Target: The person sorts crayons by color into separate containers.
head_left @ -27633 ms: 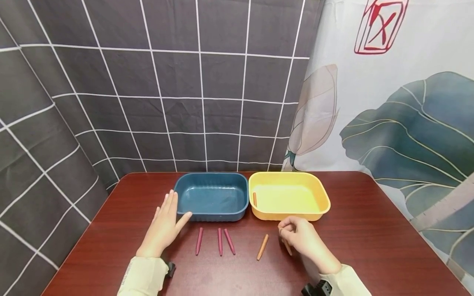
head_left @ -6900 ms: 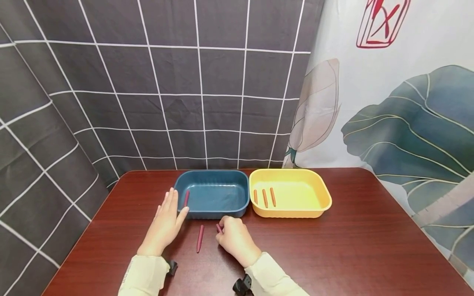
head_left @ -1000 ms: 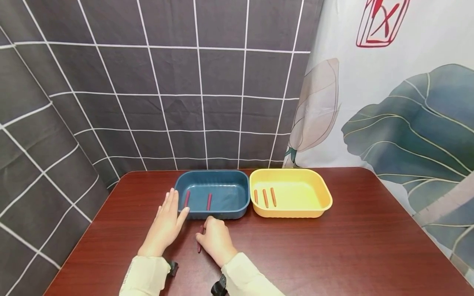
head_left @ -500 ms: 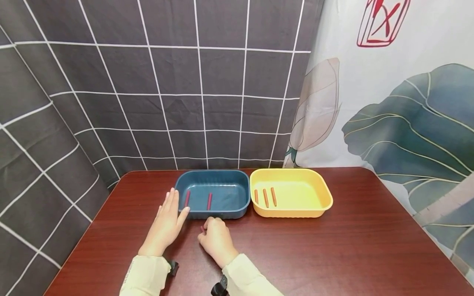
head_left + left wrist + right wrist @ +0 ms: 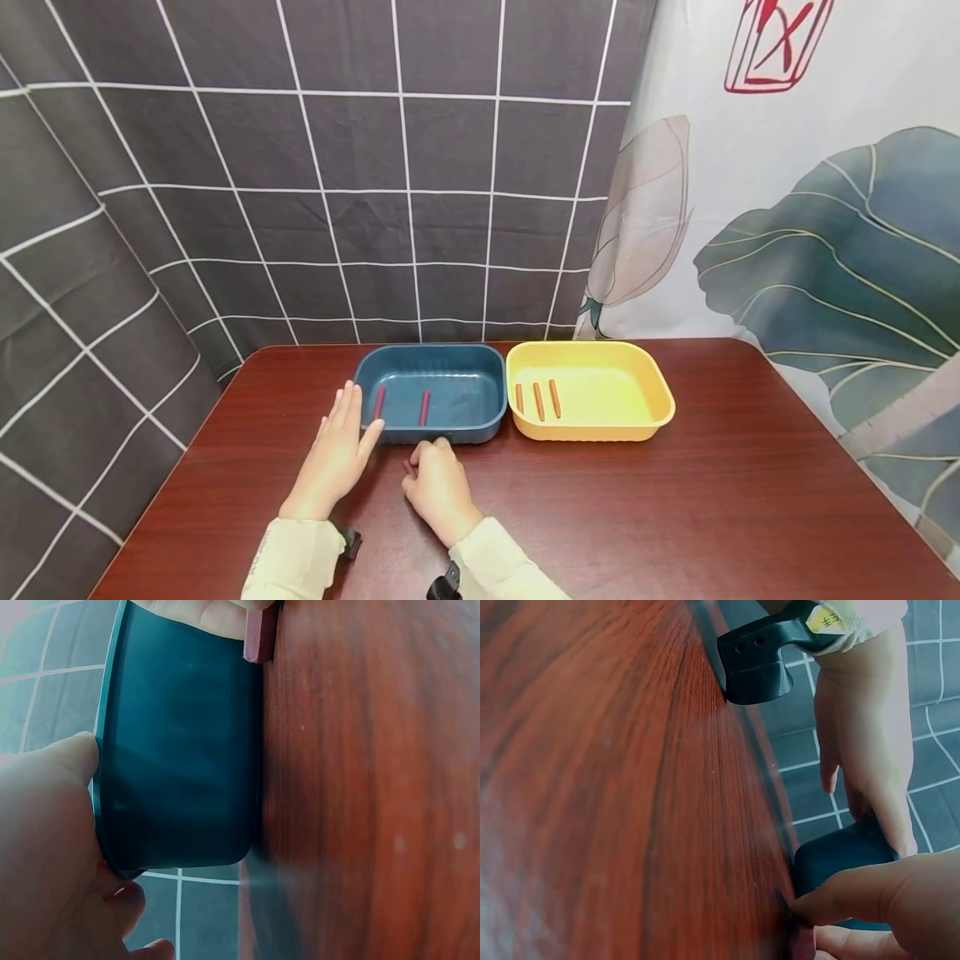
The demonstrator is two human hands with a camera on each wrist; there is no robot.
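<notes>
My right hand (image 5: pixel 440 487) pinches a dark pink crayon (image 5: pixel 409 469) between thumb and fingers, just in front of the blue basin (image 5: pixel 457 435). Most of this crayon is hidden by the hand; its flat-sided end (image 5: pixel 259 645) shows low by the tabletop in the left wrist view. Two more dark pink crayons, a left one (image 5: pixel 379 402) and a middle one (image 5: pixel 425 408), lie inside the blue basin. With fingers extended along the basin's left side and its thumb at the near rim, my left hand (image 5: pixel 330 458) touches the blue basin.
A yellow basin (image 5: pixel 592 433) stands right beside the blue one, with three orange crayons (image 5: pixel 538 402) in its left part. Both stand on a reddish-brown wooden table (image 5: pixel 712 500). Behind it hang a dark grid-patterned cloth (image 5: pixel 360 150) and a leaf-print curtain (image 5: pixel 825 275).
Over the last second my right hand has drawn the last table crayon up into its pinch. Earlier, the other crayons went from the table into the basins. My left hand stays put.
</notes>
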